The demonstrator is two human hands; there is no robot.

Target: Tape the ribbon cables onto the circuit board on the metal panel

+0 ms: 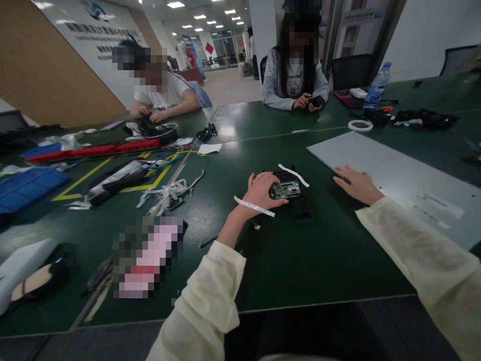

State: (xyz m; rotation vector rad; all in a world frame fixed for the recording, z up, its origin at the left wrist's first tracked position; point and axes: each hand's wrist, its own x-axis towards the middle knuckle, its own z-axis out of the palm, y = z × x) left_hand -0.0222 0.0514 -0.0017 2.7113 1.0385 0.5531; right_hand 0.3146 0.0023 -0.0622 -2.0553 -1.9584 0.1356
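Observation:
My left hand (261,193) is curled around a small green circuit board (285,189) that sits in a black housing on the dark green table (300,260). A white strip of tape (254,206) sticks out below this hand. A second white strip (293,174) lies across the back of the housing. My right hand (355,184) rests flat, fingers stretched out, at the near left edge of a large grey metal panel (398,175). Both arms wear pale yellow sleeves.
Two other people sit across the table; one holds a phone (316,101), the other handles black parts (154,128). Cables, red bars (97,149), blue trays (26,185) and white tape scraps (169,193) crowd the left. A water bottle (378,85) and tape roll (359,125) stand far right.

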